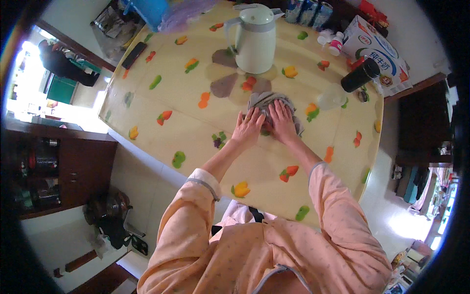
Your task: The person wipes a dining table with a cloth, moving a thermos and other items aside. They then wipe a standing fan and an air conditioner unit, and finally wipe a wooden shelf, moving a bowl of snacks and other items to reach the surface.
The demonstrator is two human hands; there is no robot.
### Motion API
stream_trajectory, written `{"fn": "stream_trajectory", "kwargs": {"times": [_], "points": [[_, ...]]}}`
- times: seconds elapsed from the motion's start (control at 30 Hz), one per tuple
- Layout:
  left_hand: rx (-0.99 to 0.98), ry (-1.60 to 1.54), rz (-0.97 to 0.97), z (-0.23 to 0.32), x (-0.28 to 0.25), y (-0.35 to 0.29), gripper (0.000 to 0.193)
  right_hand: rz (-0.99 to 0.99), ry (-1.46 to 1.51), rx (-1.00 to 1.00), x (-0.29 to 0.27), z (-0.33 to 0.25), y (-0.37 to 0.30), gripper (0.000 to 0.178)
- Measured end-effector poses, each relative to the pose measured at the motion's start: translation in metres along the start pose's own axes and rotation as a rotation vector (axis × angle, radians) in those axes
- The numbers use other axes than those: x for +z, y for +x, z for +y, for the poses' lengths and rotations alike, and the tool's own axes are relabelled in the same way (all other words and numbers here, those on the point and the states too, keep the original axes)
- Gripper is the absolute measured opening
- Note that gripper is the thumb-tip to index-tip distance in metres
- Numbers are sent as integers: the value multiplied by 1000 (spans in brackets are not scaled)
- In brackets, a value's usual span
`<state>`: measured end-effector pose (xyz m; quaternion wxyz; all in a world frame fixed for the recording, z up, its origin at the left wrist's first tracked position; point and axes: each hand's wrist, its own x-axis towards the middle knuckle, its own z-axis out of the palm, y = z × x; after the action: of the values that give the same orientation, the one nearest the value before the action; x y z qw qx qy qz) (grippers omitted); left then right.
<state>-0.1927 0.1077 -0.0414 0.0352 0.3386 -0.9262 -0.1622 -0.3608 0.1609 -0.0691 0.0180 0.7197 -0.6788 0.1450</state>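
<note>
A bunched grey cloth (267,100) lies on the table, just in front of the thermos jug. My right hand (282,121) rests on top of it, fingers stretched out over the folds. Beside it, my left hand (248,128) reaches the cloth's left edge with its fingers extended and slightly apart. The underside of the cloth and both palms are hidden. Beneath everything is a yellow tablecloth (196,132) printed with fruit and vegetables.
A pale thermos jug (255,46) stands beyond the cloth. At the right are a black cup (361,75), a white carton (374,49) and a small bottle (336,43). Several cans (307,12) stand at the back. A dark phone (134,56) lies far left, near a blue container (148,12).
</note>
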Motion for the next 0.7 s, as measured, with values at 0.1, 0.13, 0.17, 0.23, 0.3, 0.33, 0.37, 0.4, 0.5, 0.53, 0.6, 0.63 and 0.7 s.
{"fn": "stream_trajectory", "kwargs": {"times": [0.1,0.13,0.17,0.23,0.3,0.33,0.37,0.4,0.5,0.53,0.6,0.63,0.7], "points": [[-4,33,-16,1,-7,56,45,12,-28,111,4,34,28,67],[-5,47,-16,2,-7,71,45,-38,-14,163,5,45,40,67],[-31,28,-21,3,-8,86,45,-59,-16,169,5,57,52,66],[-89,-9,-31,5,-11,115,46,-126,-29,192,3,77,75,66],[-104,-24,-11,6,-12,134,48,-133,-51,171,2,93,93,66],[-119,-21,-16,6,-12,140,48,-150,-60,148,2,99,99,66],[-131,-40,1,7,-12,144,48,-129,-71,113,3,103,104,67],[-126,-22,8,7,-11,143,47,-147,-114,86,4,107,106,69],[-90,-23,76,3,-10,142,44,-123,-30,53,6,114,108,68],[-78,-23,82,1,-9,143,43,-137,-53,33,6,113,107,67],[-35,-13,73,-4,-10,141,41,-107,-50,17,4,107,101,67],[-5,2,58,-8,-12,138,39,-112,-46,30,2,99,99,67],[78,63,66,-18,-15,122,36,-232,-4,-7,-1,77,87,68]]}}
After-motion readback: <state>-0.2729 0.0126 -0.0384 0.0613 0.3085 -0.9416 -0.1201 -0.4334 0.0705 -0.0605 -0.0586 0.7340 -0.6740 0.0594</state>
